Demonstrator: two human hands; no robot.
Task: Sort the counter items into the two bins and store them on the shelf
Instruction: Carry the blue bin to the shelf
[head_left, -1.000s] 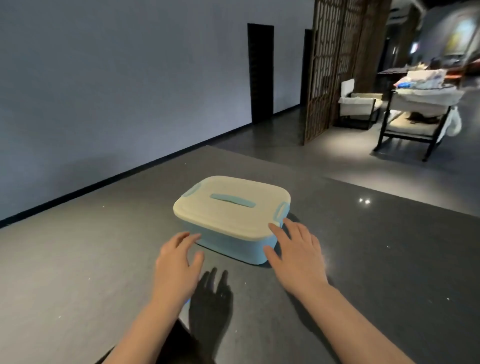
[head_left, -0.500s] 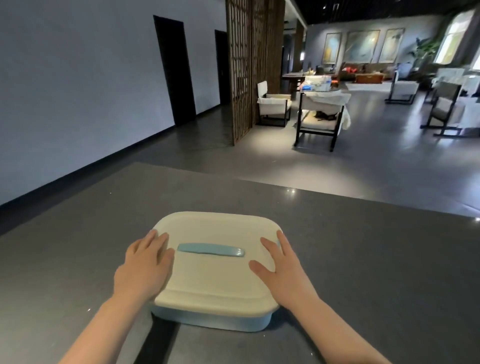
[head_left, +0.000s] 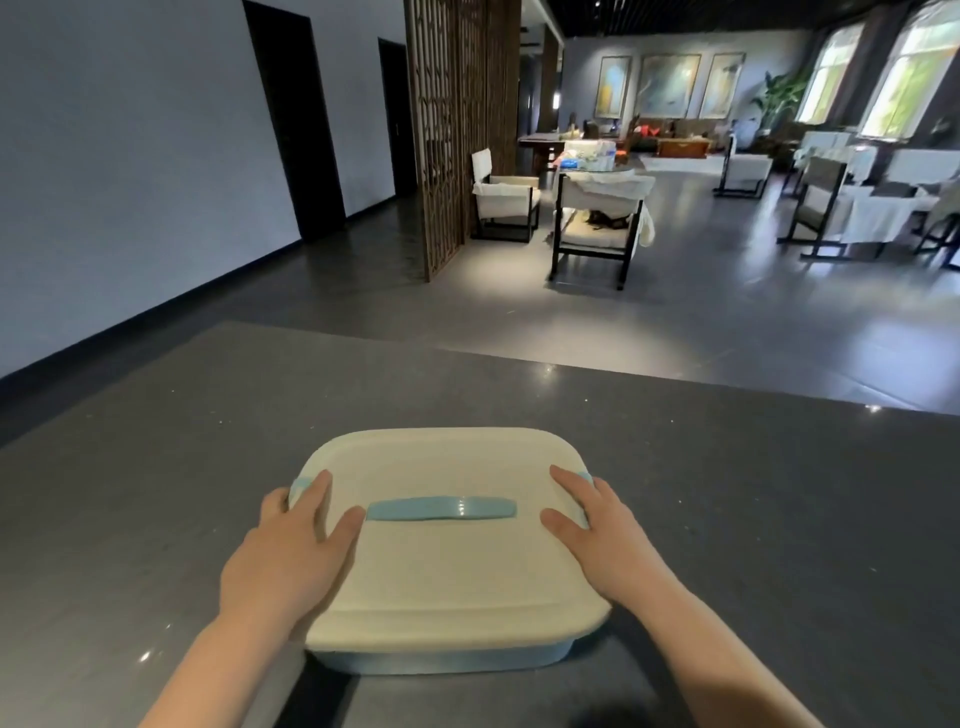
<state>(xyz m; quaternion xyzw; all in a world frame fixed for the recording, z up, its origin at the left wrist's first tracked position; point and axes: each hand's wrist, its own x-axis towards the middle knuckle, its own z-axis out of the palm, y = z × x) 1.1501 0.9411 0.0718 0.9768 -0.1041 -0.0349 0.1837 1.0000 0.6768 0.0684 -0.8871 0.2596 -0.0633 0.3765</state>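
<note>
Resting on the grey stone counter (head_left: 727, 467), the pale-blue plastic bin with its cream lid (head_left: 447, 561) looks rigid, light and smooth. Left hand (head_left: 291, 551) and right hand (head_left: 602, 535) lie flat-fingered at the side latches, gripping nothing; the blue lid handle (head_left: 441, 508) offers surer purchase.

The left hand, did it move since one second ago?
Yes. The left hand was on the counter just short of the bin; now it rests on the lid by the left clip.

I see the bin (head_left: 447, 566) on the counter (head_left: 753, 493), my left hand (head_left: 291, 551) and right hand (head_left: 608, 540) on its lid's sides.
</note>
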